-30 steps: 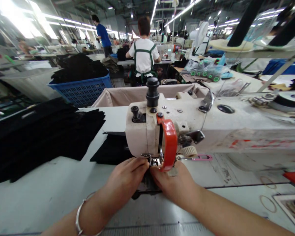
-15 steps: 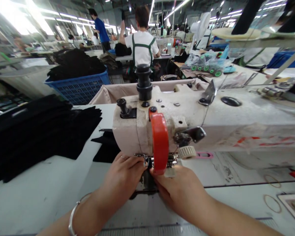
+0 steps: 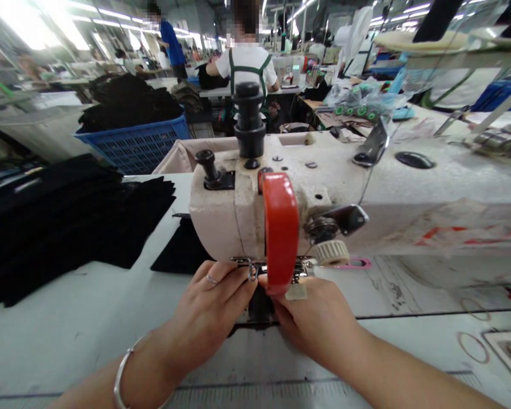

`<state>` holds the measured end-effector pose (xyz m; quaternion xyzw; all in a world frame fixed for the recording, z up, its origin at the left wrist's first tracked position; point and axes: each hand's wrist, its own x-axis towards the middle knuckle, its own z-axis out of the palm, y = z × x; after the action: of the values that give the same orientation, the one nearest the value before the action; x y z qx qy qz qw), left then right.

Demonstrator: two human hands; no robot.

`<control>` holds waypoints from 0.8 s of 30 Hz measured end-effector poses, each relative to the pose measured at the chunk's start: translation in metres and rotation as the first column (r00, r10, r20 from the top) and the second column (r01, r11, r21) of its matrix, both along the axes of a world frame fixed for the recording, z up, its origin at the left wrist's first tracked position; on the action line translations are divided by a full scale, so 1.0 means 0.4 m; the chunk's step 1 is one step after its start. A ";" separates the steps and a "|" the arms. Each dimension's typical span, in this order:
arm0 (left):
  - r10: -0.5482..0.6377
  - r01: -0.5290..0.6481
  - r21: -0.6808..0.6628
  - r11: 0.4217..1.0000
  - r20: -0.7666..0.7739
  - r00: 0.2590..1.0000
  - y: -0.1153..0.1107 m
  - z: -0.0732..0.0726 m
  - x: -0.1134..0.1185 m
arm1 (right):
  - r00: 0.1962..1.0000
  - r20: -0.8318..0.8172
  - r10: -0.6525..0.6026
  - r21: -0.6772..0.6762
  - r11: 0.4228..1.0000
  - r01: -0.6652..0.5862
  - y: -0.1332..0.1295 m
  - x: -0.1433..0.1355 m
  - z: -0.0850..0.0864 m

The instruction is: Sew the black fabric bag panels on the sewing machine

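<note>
A white sewing machine with a red guard stands before me. My left hand, wearing a ring and a bracelet, is closed with its fingertips pinching down beside the presser foot. My right hand is curled on the other side, its fingertips partly hidden behind the guard. Between the hands shows dark fabric under the needle area. A black fabric piece lies flat beyond my left fingers, partly behind the machine head. Whether it joins the fabric between my hands is hidden.
A stack of black fabric pieces covers the table's left side. Beyond it stands a blue crate heaped with dark cloth. A pink-handled tool lies under the machine arm. A person sits ahead, back turned.
The black piece beyond my left hand has shifted and now shows a smoother edge. Both hands stay by the presser foot. The view has moved slightly; the person ahead has lowered a raised arm.
</note>
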<state>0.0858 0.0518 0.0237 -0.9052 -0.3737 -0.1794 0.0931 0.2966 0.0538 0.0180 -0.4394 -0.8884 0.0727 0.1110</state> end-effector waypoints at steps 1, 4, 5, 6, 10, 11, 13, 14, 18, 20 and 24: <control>0.004 -0.004 0.008 1.000 0.005 1.000 0.003 0.004 0.003 | 1.000 -0.003 -0.015 -0.008 1.000 0.015 0.001 0.004 0.002; 0.003 -0.005 0.026 1.000 0.073 0.997 0.022 0.006 0.014 | 0.997 -0.069 -0.031 -0.009 0.999 0.031 0.003 0.018 0.002; 0.013 -0.017 0.033 0.999 0.103 0.995 0.029 0.005 0.016 | 0.996 -0.091 -0.023 -0.002 1.000 0.023 0.003 0.022 0.001; 0.025 -0.031 0.042 0.999 0.128 0.991 0.035 0.004 0.019 | 0.995 -0.102 -0.011 0.005 1.000 0.012 0.003 0.025 -0.001; 0.056 -0.064 0.048 0.997 0.141 0.988 0.041 0.001 0.018 | 0.998 -0.052 0.030 0.000 1.000 -0.030 0.002 0.018 -0.003; 0.058 -0.064 0.044 0.997 0.142 0.988 0.039 0.000 0.015 | 0.999 -0.035 0.031 -0.002 1.000 -0.031 0.002 0.014 -0.002; 0.035 -0.041 0.041 0.998 0.135 0.990 0.032 -0.002 0.010 | 1.000 -0.008 0.026 0.011 1.000 -0.026 0.003 0.005 0.000; 0.016 -0.020 0.040 0.999 0.112 0.994 0.028 -0.003 0.008 | 1.000 0.003 0.023 0.018 1.000 -0.023 0.004 0.002 0.000; -0.098 0.100 0.015 0.995 -0.066 0.993 0.020 -0.007 0.007 | 0.999 0.014 0.039 0.028 0.999 -0.039 0.003 -0.001 -0.003; -0.121 0.122 -0.004 0.993 -0.110 0.986 0.021 -0.006 0.010 | 0.999 -0.003 0.052 0.011 0.999 -0.052 -0.001 0.003 -0.007; -0.083 0.083 -0.004 0.997 -0.072 0.994 0.022 0.000 0.013 | 0.998 -0.057 0.036 0.008 0.999 -0.036 -0.009 0.009 -0.012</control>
<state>0.0911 0.0604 0.0236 -0.9260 -0.3322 -0.1501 0.0986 0.3004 0.0501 0.0133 -0.4207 -0.8929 0.0841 0.1366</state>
